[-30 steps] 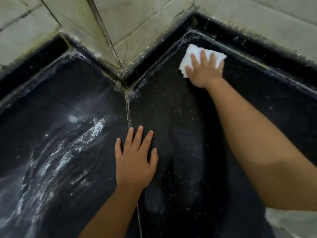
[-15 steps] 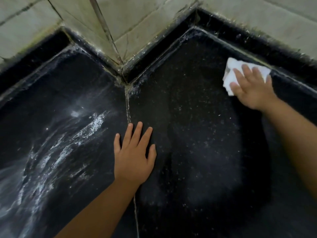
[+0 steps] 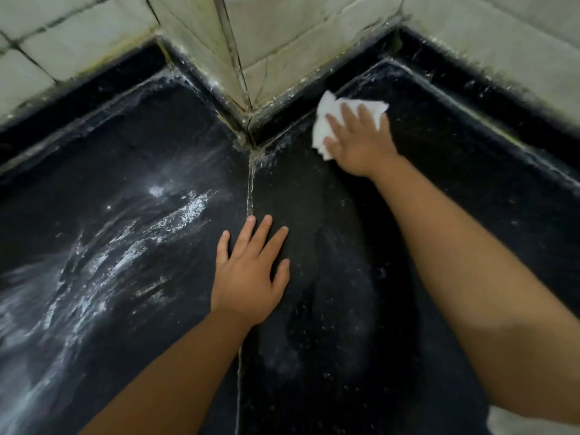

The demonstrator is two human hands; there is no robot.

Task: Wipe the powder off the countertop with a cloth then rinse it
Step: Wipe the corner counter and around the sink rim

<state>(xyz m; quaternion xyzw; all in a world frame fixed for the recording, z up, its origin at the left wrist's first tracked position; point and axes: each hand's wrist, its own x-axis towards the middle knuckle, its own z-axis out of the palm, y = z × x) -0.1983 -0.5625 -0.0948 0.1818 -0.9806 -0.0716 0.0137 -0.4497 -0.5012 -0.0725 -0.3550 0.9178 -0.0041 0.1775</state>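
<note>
A black countertop (image 3: 470, 196) wraps around a tiled corner. White powder (image 3: 131, 246) is smeared in streaks over its left slab; only fine specks show on the right slab. My right hand (image 3: 361, 146) presses a white cloth (image 3: 323, 127) flat onto the right slab, close to the back ledge and just right of the corner. Most of the cloth lies under the fingers. My left hand (image 3: 251, 277) rests palm down with fingers spread, across the seam between the two slabs, holding nothing.
A pale tiled wall corner (image 3: 251, 42) juts toward me between the two slabs. A raised black ledge (image 3: 489, 89) runs along the wall behind the counter. A powder-filled seam (image 3: 250, 189) divides the slabs. Something pale (image 3: 533, 422) shows at the bottom right.
My right hand has swept the cloth from the far right of the slab back to the left, toward the corner. My left hand has stayed planted on the seam.
</note>
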